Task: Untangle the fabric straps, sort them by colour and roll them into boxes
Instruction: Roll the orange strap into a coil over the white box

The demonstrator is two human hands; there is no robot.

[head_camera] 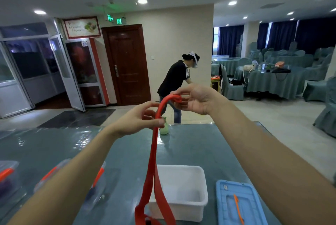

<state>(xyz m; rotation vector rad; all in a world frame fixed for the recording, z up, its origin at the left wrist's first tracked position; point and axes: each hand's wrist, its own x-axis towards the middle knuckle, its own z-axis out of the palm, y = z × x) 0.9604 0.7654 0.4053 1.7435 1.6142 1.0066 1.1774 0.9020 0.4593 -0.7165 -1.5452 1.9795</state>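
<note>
A long red fabric strap (152,163) hangs doubled from my raised hands down past the table's near edge. My right hand (195,98) pinches the strap's knotted or rolled top end between thumb and fingers. My left hand (140,119) grips the strap a little lower, fingers closed around it. Below them an empty white box (183,191) stands on the teal table (54,152). A blue lid (240,204) with an orange clip lies right of the box.
Clear boxes with orange latches (99,175) sit at the left, partly hidden by my left arm. A small green bottle (164,128) stands at the table's far edge. A person in a black shirt (175,79) bends over beyond the table. Covered chairs and tables fill the right.
</note>
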